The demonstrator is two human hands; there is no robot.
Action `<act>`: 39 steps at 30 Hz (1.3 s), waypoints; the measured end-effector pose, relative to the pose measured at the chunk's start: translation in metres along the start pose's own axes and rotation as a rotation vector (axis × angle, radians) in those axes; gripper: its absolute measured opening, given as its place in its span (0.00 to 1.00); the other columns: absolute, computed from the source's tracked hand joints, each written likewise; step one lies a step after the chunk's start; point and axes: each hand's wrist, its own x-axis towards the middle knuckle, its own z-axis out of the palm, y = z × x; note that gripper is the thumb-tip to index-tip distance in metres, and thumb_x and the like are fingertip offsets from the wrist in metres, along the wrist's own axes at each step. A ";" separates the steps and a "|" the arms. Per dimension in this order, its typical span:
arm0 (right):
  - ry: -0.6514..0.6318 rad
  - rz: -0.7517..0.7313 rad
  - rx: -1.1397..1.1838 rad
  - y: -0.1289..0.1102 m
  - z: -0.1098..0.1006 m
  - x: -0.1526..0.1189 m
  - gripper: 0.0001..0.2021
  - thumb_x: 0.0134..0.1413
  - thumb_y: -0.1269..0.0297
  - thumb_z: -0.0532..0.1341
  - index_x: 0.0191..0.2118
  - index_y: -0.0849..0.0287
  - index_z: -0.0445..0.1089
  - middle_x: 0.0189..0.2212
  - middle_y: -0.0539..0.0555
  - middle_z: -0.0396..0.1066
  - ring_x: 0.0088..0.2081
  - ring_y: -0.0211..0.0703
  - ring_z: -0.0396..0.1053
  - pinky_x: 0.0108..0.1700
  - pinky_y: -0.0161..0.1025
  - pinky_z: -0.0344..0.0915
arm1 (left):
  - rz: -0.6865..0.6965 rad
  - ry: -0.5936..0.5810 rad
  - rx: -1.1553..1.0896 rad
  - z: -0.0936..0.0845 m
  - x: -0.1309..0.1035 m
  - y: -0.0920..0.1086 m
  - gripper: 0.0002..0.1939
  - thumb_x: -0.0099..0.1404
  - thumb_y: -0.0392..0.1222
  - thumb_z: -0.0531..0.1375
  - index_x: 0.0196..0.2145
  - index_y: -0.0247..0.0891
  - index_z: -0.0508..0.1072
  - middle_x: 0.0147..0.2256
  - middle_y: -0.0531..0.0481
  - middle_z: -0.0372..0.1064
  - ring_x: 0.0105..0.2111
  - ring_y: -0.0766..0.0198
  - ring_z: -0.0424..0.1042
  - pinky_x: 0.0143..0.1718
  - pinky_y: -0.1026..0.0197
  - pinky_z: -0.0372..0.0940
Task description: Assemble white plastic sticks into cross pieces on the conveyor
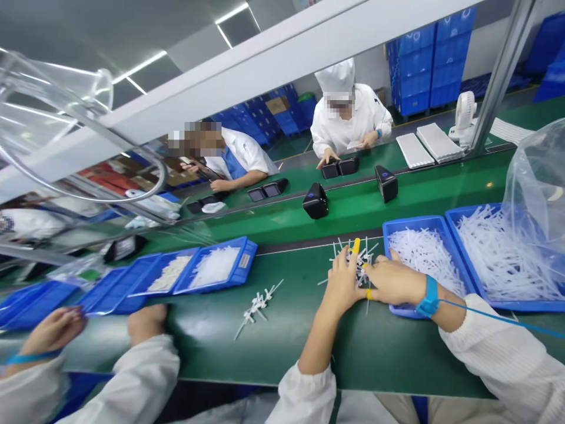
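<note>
The head view shows the person's two hands meeting over a small heap of white plastic pieces (pixel 358 259) on the green table (pixel 309 330), just left of a blue tray (pixel 388 227) filled with the same white sticks. The left hand (pixel 342 282) lies on the heap from the near-left side, its fingers (pixel 348 259) curled down around some pieces; one fingertip wears a yellow cover. The right hand (pixel 391 281) comes from the right, also closed on the pieces, and it has a blue wrist strap (pixel 429 297) with a cord. The pieces are thin and long; most of them stick out away from the person, beyond the fingertips, and some point sideways, so there is no single axis for the heap. Both hands are equally near, touching the heap. How many pieces each hand really pinches I cannot tell, because the fingers hide them. A second, smaller group of assembled pieces (pixel 258 305) lies well apart to the left, nearer to a co-worker's hand (pixel 148 321).
</note>
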 end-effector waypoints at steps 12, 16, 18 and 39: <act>-0.050 -0.076 0.012 0.006 -0.014 -0.004 0.18 0.72 0.61 0.64 0.61 0.64 0.76 0.57 0.70 0.81 0.61 0.70 0.77 0.67 0.65 0.66 | 0.092 0.053 -0.052 -0.001 0.021 -0.012 0.33 0.62 0.46 0.75 0.63 0.44 0.77 0.70 0.31 0.61 0.69 0.27 0.60 0.65 0.28 0.64; -0.047 -0.164 0.063 0.015 -0.028 -0.011 0.18 0.71 0.62 0.65 0.61 0.62 0.76 0.55 0.67 0.82 0.54 0.65 0.81 0.55 0.53 0.72 | 0.145 0.121 -0.148 0.004 0.021 -0.022 0.27 0.62 0.38 0.71 0.58 0.41 0.78 0.61 0.36 0.69 0.61 0.38 0.69 0.66 0.36 0.64; -0.029 -0.190 0.085 0.020 -0.036 -0.016 0.17 0.70 0.63 0.65 0.60 0.61 0.76 0.52 0.65 0.83 0.50 0.60 0.81 0.50 0.47 0.72 | 0.159 0.145 -0.199 0.004 0.021 -0.025 0.24 0.62 0.38 0.71 0.56 0.41 0.78 0.57 0.38 0.72 0.59 0.41 0.72 0.65 0.39 0.66; 0.359 -0.151 0.111 0.055 -0.086 -0.093 0.31 0.76 0.46 0.59 0.75 0.53 0.68 0.68 0.59 0.77 0.64 0.62 0.77 0.63 0.55 0.74 | -0.022 0.215 -1.099 -0.002 0.013 -0.031 0.38 0.61 0.67 0.72 0.58 0.38 0.74 0.49 0.37 0.80 0.42 0.51 0.83 0.36 0.57 0.75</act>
